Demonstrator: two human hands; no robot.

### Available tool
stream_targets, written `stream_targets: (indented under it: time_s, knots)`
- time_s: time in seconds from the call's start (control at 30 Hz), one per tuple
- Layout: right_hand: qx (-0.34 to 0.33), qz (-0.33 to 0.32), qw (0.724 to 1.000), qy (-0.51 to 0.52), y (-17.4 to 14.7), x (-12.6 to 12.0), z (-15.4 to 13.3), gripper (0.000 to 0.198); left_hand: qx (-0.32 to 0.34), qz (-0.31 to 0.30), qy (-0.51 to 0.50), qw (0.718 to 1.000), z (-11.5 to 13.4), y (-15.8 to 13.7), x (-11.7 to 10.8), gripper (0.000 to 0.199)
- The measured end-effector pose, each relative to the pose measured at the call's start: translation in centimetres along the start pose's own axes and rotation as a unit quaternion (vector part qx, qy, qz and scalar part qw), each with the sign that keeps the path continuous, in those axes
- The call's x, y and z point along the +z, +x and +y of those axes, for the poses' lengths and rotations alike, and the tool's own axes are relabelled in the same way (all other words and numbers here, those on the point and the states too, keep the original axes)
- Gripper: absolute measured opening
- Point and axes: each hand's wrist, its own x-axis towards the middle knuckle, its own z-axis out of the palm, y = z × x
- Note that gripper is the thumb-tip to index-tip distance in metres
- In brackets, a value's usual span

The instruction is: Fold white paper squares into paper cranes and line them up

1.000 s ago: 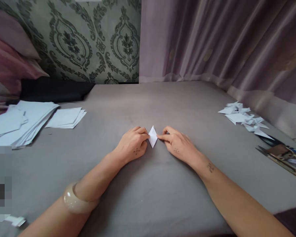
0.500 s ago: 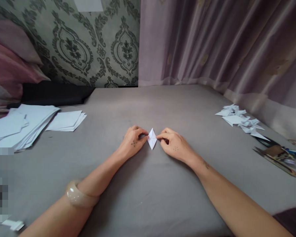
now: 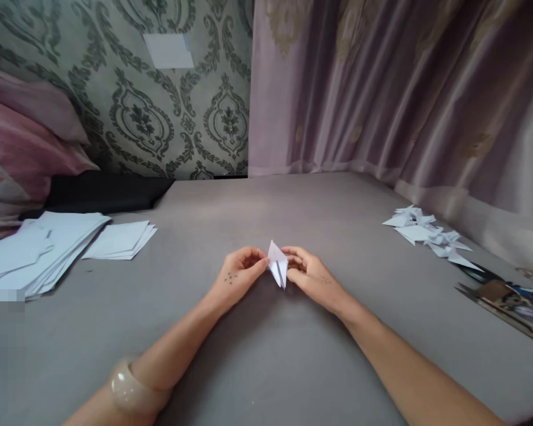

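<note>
Between my two hands is a small folded white paper [image 3: 278, 263], pointed at the top, with two narrow points at the bottom and a gap between them. My left hand [image 3: 242, 269] pinches its left edge between thumb and fingers. At the right edge, my right hand [image 3: 308, 272] has its thumb and curled fingers on the paper. The paper looks lifted slightly and tilted above the grey surface [image 3: 266, 355]. The fingertips behind the paper are partly hidden.
Stacked white sheets [image 3: 66, 248] and smaller paper squares [image 3: 119, 239] lie at the left, before a black cloth [image 3: 106, 192]. At the right are several folded paper pieces [image 3: 426, 234] and scissors [image 3: 497, 310] beside other small items. A curtain [image 3: 320, 89] hangs behind.
The paper was a flat diamond on the surface; now it is raised, tilted, and shows two separate lower points. My hands have turned with it. The camera view has tipped upward.
</note>
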Motion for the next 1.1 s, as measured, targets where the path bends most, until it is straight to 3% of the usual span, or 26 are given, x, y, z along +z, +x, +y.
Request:
stream_targets:
  time_s: [0.23,0.37,0.53,0.63,0.73,0.87,0.97,1.1]
  knots:
    - [0.020,-0.051,0.981,0.186,-0.8,0.7,-0.9,0.036,0.000,0.077,-0.107,0.991,1.3,-0.3,0.4,0.016]
    - [-0.002,-0.017,0.980,0.199,-0.9,1.3,-0.8,0.033,0.007,0.084,-0.111,0.990,1.5,-0.6,0.7,0.015]
    - [-0.071,0.074,0.991,0.085,-0.8,1.9,-0.2,0.025,-0.013,0.020,-0.079,0.997,1.1,-1.1,1.4,0.020]
    - [-0.112,0.099,0.988,-0.041,-1.0,1.8,-0.1,0.019,0.036,0.023,-0.049,0.998,0.7,-1.0,1.4,0.022]
    - [-0.175,0.113,0.963,-0.173,-1.5,1.5,-0.3,0.017,0.120,0.046,0.027,0.991,0.6,-1.0,1.0,0.032]
    - [-0.229,0.118,0.932,-0.254,-1.9,1.3,-0.6,0.018,0.152,0.005,0.119,0.981,0.6,-1.1,0.5,0.017]
    - [-0.204,0.144,0.952,-0.176,-1.7,1.2,-0.6,0.018,0.118,0.010,0.091,0.989,0.5,-1.1,0.5,0.011]
    - [-0.147,0.132,0.980,-0.024,-1.1,0.9,-1.0,0.030,0.025,0.009,-0.067,0.997,0.5,-1.0,0.5,0.014]
